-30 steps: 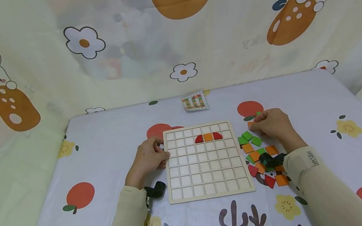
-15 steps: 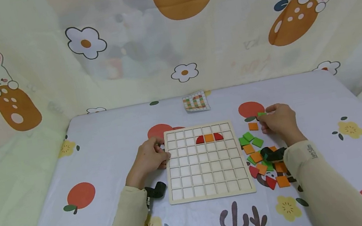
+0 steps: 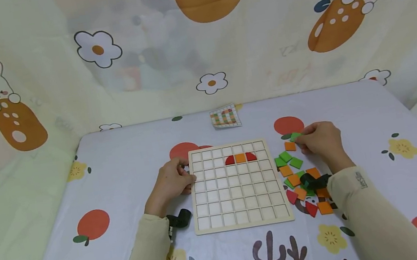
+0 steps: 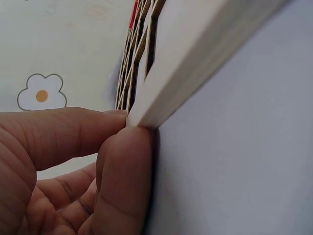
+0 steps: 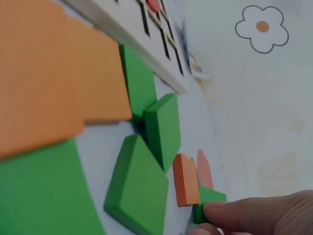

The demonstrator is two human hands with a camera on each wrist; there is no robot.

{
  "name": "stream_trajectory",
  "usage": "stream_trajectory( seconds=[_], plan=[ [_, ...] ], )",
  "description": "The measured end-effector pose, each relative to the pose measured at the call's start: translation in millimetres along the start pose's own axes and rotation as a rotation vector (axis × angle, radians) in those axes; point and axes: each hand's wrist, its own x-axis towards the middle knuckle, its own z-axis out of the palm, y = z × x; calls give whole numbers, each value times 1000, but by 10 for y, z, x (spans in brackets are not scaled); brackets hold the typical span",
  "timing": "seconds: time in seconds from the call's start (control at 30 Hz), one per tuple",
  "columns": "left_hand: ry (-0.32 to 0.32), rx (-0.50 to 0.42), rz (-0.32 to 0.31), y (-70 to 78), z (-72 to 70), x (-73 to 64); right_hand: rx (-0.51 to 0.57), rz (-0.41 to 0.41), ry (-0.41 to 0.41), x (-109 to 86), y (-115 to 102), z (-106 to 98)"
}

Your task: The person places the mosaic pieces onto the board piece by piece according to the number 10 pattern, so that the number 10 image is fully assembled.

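Observation:
A square wooden grid board [image 3: 225,195] lies on the table, with an orange square between two red rounded tiles in an upper row. My left hand [image 3: 170,181] grips the board's left edge; the left wrist view shows thumb and finger [image 4: 128,171] meeting at the rim. Beyond the board's upper right corner, my right hand [image 3: 322,143] pinches a green square tile [image 3: 295,136] between thumb and fingertip. In the right wrist view, that green tile [image 5: 210,196] is right beside an orange square tile [image 5: 186,180].
Several loose green, orange and red tiles [image 3: 296,163] lie along the board's right side, some partly hidden by the right wrist camera [image 3: 312,182]. A small card with a coloured grid pattern [image 3: 225,117] lies at the back of the cloth-covered table [image 3: 130,151].
My right hand has gone from the orange tile to the green one behind it, and the green tile has shifted slightly left and nearer. The left hand stays at the board's edge.

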Motion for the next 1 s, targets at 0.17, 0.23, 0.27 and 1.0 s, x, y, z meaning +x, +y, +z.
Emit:
stream_trajectory(
  seconds=[0.17,0.23,0.27,1.0],
  plan=[
    [0,4,1,0,0,-9,31,-7,2,-6,16,16],
    [1,9,-1,-1,1,-12,43,-8,4,-3,24,25],
    [2,11,-3,-1,1,-13,45,-9,4,-3,24,29],
    [-3,-9,-6,22,-10,-20,333,-138,-285,-258,-201,219]
  ],
)
